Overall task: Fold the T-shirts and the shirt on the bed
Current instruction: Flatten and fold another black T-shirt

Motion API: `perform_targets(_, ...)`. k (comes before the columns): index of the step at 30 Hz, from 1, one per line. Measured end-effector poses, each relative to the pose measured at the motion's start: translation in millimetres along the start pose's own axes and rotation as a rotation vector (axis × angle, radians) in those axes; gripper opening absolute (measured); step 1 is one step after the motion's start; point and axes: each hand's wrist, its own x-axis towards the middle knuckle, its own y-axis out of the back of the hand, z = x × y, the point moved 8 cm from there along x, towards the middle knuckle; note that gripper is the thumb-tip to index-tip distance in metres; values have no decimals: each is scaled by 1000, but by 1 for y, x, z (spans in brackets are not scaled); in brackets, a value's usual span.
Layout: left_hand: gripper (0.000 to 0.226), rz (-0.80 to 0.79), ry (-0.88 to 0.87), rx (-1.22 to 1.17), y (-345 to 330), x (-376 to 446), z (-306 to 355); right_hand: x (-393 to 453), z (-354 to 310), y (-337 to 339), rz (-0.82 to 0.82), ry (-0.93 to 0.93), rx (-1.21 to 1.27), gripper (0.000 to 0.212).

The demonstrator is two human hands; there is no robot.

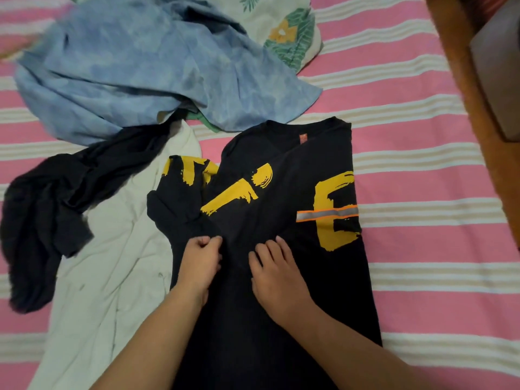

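We see a bed (422, 130) covered in a pink sheet with white and beige stripes, and on it a black T-shirt with yellow lettering (281, 192) laid out in front of us. Just left of it lie a white garment (112, 263) and a crumpled dark garment (50, 215) partly on top of that. Farther back sit a rumpled blue mottled shirt (140, 66) and a leaf-printed pillow (289, 29).
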Motion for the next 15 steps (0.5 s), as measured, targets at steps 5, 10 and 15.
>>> perform_targets(5,55,3,-22,-107,-14,59,38,-1,-7,-15,30,95,-35,56)
perform_targets(10,6,275,-317,85,15,88,88,6,-8,-11,49,67,-63,67)
perform_targets(15,15,81,-298,232,24,110,90,14,-7,-9,11,-8,53,53)
